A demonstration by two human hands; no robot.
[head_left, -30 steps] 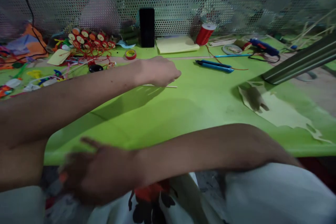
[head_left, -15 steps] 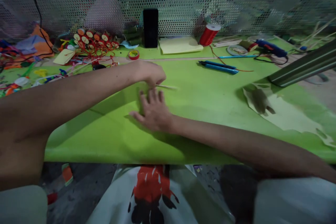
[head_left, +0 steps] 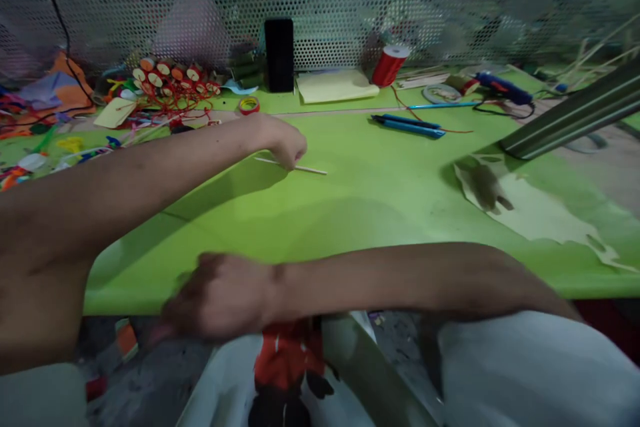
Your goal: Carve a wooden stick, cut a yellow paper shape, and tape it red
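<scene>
Your blurred right hand (head_left: 220, 297) is well in front of the upright black rectangular phone (head_left: 279, 55); I cannot tell whether it holds anything. Nearer the phone's front, your left hand (head_left: 284, 143) pinches a thin, straight, pale stick (head_left: 313, 171), both ends showing. Right of the phone lies a slim blue-and-black tool (head_left: 409, 126).

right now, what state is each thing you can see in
thin pale stick: straight, held in the left grip
right grip: blurred, open or closed unclear
black rectangular phone: upright, dark-screened
red thread spool: partly unwound
slim blue pen-shaped tools: lying flat
dark blue glue gun: lying down
cream paper sheet: cut, ragged-edged
red-and-yellow tape roll: lying flat
</scene>
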